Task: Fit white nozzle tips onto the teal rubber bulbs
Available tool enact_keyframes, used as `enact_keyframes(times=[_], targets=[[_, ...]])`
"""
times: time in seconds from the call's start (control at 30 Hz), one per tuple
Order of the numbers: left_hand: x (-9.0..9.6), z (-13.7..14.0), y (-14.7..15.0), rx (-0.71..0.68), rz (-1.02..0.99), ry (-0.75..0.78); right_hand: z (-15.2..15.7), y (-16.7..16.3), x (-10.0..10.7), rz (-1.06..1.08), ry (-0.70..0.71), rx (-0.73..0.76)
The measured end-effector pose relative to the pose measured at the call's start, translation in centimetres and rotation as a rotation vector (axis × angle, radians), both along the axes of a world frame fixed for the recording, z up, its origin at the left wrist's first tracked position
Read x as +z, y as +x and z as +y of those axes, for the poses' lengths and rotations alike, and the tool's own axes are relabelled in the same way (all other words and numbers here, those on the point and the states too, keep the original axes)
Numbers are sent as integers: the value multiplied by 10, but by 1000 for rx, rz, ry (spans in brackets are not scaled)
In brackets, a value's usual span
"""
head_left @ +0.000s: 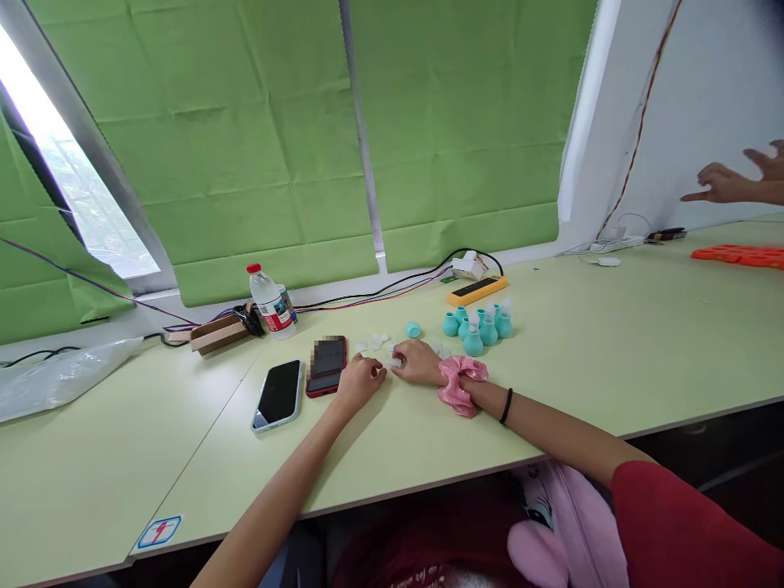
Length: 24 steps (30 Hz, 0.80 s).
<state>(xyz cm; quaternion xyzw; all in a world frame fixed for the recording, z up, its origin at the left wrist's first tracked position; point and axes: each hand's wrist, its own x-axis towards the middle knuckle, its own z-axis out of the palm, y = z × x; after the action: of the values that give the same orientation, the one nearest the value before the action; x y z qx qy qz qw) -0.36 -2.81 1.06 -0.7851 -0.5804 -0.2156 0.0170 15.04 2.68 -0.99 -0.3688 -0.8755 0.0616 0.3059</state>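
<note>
My left hand [361, 380] rests on the pale table with its fingers curled toward the thumb. What it holds, if anything, I cannot make out. Close beside it, my right hand [419, 363] pinches a small translucent plastic piece [393, 363] at its fingertips. Several similar whitish pieces [371, 343] lie loose just beyond both hands. A turquoise rounded bulb [412, 329] lies on its side behind the right hand. Farther right stands a group of turquoise bulbs [473, 342], some with translucent tips on top.
Left of my hands lie a red-cased phone [327, 366] and a light-cased phone [278, 395]. Behind them are a water bottle [271, 302], a cardboard box [221, 333] and cables. A yellow power strip [478, 291] sits at the back. Another person's hands [728, 181] reach in at far right, above an orange tray [741, 256].
</note>
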Motion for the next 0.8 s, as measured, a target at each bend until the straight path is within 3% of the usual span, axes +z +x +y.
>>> enact_keyframes(times=[0.23, 0.43, 0.8], targets=[[-2, 1, 0, 0, -35, 5, -2, 1, 7, -28, 29, 75], [-2, 2, -1, -10, -65, 15, 1, 7, 7, -3, -48, 264], [3, 0, -3, -123, -159, 10, 6, 2, -3, 60, -110, 250]])
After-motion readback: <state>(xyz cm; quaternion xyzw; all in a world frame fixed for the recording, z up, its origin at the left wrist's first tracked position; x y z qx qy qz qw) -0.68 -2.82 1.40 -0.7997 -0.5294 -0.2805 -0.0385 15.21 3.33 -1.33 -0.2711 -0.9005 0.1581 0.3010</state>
